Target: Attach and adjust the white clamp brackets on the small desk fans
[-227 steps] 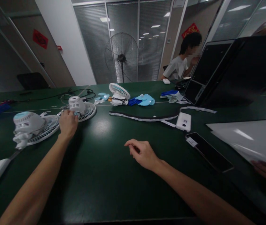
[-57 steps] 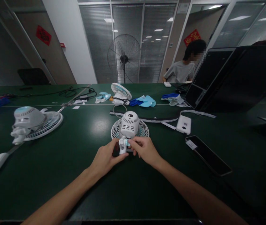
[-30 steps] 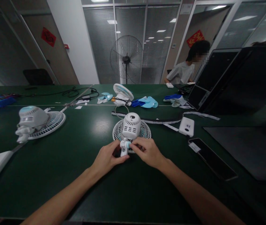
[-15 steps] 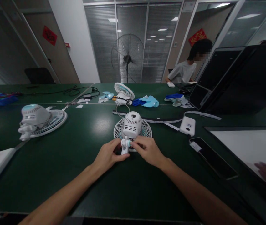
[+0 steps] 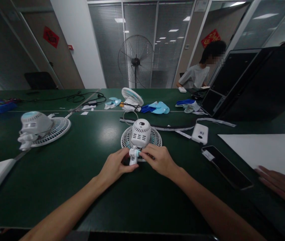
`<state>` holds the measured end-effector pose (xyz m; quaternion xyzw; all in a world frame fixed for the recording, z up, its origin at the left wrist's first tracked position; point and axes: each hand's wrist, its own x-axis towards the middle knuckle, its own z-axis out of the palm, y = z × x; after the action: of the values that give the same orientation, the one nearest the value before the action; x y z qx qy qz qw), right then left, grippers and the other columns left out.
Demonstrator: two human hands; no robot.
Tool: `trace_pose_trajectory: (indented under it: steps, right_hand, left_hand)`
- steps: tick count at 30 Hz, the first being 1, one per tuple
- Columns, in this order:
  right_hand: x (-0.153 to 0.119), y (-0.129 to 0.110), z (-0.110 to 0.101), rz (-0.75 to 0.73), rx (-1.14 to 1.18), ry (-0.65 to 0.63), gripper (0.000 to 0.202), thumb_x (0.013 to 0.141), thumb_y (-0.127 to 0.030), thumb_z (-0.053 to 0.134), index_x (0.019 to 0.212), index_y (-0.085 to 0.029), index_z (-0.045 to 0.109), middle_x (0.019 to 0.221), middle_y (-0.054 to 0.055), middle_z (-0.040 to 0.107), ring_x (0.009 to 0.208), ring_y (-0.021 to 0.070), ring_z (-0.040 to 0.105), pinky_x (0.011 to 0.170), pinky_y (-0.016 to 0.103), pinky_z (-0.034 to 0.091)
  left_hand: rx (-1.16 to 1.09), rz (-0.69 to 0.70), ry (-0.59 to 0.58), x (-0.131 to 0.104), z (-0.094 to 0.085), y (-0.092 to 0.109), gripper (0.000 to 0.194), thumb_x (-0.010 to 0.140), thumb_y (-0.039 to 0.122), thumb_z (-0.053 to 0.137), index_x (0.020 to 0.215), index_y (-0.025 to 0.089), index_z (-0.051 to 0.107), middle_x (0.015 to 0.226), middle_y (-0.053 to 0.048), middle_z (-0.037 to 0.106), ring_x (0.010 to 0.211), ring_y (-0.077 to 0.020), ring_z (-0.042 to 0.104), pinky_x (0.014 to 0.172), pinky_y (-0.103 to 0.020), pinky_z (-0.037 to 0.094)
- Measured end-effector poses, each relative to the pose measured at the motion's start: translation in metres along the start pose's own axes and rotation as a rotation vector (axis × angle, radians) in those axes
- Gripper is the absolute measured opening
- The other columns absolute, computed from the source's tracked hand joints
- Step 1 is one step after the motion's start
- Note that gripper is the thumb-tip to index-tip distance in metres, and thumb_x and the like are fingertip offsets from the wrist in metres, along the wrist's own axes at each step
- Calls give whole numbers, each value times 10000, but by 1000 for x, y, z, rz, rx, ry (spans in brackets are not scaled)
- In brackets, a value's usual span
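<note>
A small white fan [image 5: 141, 131] lies grille down on the green table, its rounded motor housing facing up. At its near side is a white clip [image 5: 133, 156] with a light blue knob [image 5: 137, 153]. My left hand [image 5: 116, 164] is closed round the left side and bottom of the clip. The thumb and fingertips of my right hand [image 5: 159, 159] pinch the blue knob from the right. Parts of the grille behind the hands are hidden.
A second fan [image 5: 38, 129] lies at the left, a third [image 5: 131, 99] farther back. Blue fan blades [image 5: 160, 107], a phone [image 5: 226, 167], a white device [image 5: 200, 134] and a black strap [image 5: 167, 128] are also around. Another person's hand [image 5: 280, 182] rests by a white board [image 5: 265, 150] at the right.
The other person's hand at the right has moved left, farther into view, over the white board. My own hands keep nearly the same hold, and the view has shifted slightly.
</note>
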<state>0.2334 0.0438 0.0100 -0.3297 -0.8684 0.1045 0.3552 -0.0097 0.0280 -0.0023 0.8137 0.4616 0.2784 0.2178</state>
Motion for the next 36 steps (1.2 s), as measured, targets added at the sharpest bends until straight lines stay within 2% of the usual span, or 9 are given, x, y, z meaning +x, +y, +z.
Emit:
trace_pose_trajectory:
  steps: [2,8,11,17,19,22,25,30,36]
  right_hand:
    - [0,-4,1,21,1,5,218,1055,-308,541,972,-192,705,879,32,713,741,153,652,669,296,513]
    - [-5,3,-8,-85,-143,-47,286,1031,-272,570,1309,-245,630,1139,70,728,906,190,697,688,296,541]
    - [-4,6,-5,-85,-133,-16,237,1045,-316,569,1241,-231,671,1112,70,729,910,185,700,708,295,550]
    - [-1,-5,4,33,-32,50,264,1056,-316,526,892,-198,696,857,39,692,730,158,640,636,292,513]
    - [-2,-6,1,11,-58,24,163,1023,-305,575,1056,-197,693,971,57,715,788,173,663,621,291,512]
    - [-4,0,-5,-85,-138,-12,254,1028,-280,569,1265,-232,647,1153,74,715,898,189,690,682,299,540]
    - [-4,5,-5,-116,-180,-5,243,1047,-311,561,1255,-236,663,1149,71,718,889,187,697,706,312,545]
    - [1,-4,0,-10,-66,36,206,1057,-313,543,1009,-189,699,983,54,705,830,168,680,695,300,543]
    - [-4,6,-8,-178,-251,-11,278,1024,-260,581,1295,-228,632,1212,78,684,884,180,686,658,291,541]
  left_hand:
    - [4,-2,-1,0,0,0,366,878,529,715,917,197,563,867,-10,614,675,-167,530,582,-272,368]
    - [11,-11,4,1,0,-2,335,886,491,717,905,196,558,860,-7,615,688,-171,532,595,-277,368]
    - [13,-16,-4,1,0,-1,344,888,503,711,901,198,553,860,-6,608,692,-173,535,597,-280,377]
    - [6,-11,6,0,-1,0,333,873,486,734,942,196,587,893,-13,632,698,-174,549,599,-281,385]
    - [2,-9,22,0,-1,-2,316,876,464,739,965,196,597,898,-10,637,707,-174,552,611,-281,388]
    - [4,-12,21,0,-1,-3,308,877,454,740,955,195,593,880,-6,632,709,-175,552,614,-277,386]
    - [15,-18,18,0,-1,-3,313,880,465,734,936,195,585,872,-4,625,705,-176,553,611,-277,387]
    - [32,-24,-2,-1,-2,1,311,872,451,749,959,200,586,894,-3,629,700,-174,557,607,-279,394]
    - [69,-24,-8,0,-3,3,317,887,466,728,955,193,582,914,-16,633,721,-182,572,603,-279,391]
